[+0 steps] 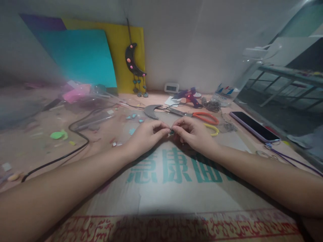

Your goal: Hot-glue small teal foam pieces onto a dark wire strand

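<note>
Over the middle of the work surface, my left hand and my right hand meet at the fingertips. Both are closed in a pinch on a small dark teal piece, mostly covered by the fingers, so its exact kind is hidden. Just beyond them lies a grey crescent cutout. Scissors with orange and yellow handles lie behind my right hand. Several small light-blue pieces rest on the surface left of my left hand.
A purple glue gun with a red light stands at the back beside grey twine. A phone lies at right. A black cable winds across the left. A decorated crescent ornament hangs before yellow card.
</note>
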Tool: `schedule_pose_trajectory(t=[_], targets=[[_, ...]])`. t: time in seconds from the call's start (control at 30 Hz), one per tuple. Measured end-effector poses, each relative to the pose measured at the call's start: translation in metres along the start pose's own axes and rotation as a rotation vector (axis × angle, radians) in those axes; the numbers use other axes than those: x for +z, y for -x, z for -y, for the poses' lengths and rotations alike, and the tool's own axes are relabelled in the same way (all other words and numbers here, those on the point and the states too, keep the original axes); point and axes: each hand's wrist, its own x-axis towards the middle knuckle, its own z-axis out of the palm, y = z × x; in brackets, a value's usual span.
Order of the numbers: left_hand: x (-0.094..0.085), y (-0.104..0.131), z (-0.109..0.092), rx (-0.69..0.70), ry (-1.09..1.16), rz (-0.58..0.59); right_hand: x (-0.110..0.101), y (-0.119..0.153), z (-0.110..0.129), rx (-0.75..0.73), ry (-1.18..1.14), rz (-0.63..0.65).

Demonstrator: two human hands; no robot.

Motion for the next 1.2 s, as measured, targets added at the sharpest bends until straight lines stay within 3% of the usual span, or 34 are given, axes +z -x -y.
schedule_pose_trajectory(t=[0.33,0.67,1.2], targets=[[0.0017,0.0010,-0.0008,-0.047,0.148,0.037,-0.0016,0.0004,0.0013,0.007,-0.015,-0.016],[0.0016,0.0003,-0.0043,-0.030,0.007,-0.008,-0.0022,0.0005,-0.0010,-0.051,0.027,-0.007],[0.0011,-0.0016,-0.0059,-0.124,0.033,-0.023,-0.0056,0.0015,-0.0048,-0.136,-0.012,-0.004]])
